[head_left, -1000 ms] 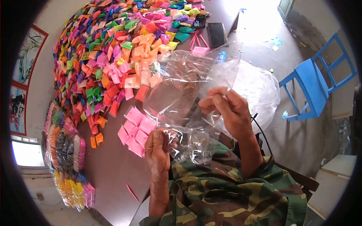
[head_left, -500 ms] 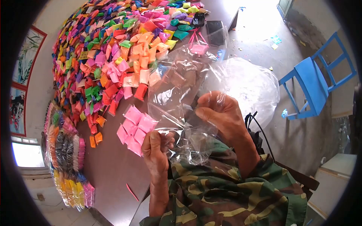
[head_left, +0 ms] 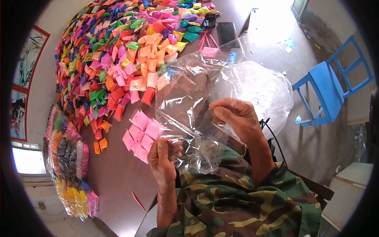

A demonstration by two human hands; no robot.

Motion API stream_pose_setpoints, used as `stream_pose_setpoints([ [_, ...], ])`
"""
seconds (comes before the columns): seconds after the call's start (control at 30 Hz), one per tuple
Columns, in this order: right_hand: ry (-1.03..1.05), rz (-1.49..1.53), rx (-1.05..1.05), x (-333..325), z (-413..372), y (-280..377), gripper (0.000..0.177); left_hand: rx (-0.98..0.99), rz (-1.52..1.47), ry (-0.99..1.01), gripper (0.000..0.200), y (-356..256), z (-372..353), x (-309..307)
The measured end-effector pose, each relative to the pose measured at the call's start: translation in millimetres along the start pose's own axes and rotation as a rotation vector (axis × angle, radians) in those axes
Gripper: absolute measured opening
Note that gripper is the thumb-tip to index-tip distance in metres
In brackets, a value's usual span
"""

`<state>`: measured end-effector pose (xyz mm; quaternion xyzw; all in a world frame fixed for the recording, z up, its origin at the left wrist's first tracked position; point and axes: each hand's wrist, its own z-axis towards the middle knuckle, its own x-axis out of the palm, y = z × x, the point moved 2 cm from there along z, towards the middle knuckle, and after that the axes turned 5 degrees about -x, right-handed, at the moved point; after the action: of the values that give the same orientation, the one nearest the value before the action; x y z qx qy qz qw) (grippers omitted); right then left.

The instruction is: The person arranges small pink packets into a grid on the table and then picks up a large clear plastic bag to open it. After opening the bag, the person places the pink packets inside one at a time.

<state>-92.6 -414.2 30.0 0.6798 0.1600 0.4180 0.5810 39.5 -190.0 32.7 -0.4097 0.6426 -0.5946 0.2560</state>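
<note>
A large clear plastic bag [head_left: 181, 94] is stretched between my two hands, above the table edge and the camouflage clothing. My left hand [head_left: 164, 158] pinches its lower left side, thumb up. On the bag's right side, my right hand [head_left: 237, 116] grips the film between thumb and fingers. Close by my left hand, a small group of pink packets [head_left: 142, 134] lies on the brown table [head_left: 114, 173]. Through the film no contents can be made out clearly.
A big heap of colourful packets [head_left: 114, 59] covers the table's far left. Bundled packets in clear bags [head_left: 71, 158] stand at the left edge. A black phone [head_left: 226, 34] lies at the back. On the right are a white plastic sack [head_left: 268, 91] and a blue chair [head_left: 325, 87].
My right hand has shifted slightly right and down, and the bag is spread a little wider. My left hand has barely moved.
</note>
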Motion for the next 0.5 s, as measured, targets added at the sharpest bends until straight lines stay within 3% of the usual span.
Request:
stream_pose_setpoints([
  [0.5,-0.082,-0.007,-0.027,2,3,3,0.025,0.004,0.147,-0.039,0.038,-2,-7,0],
])
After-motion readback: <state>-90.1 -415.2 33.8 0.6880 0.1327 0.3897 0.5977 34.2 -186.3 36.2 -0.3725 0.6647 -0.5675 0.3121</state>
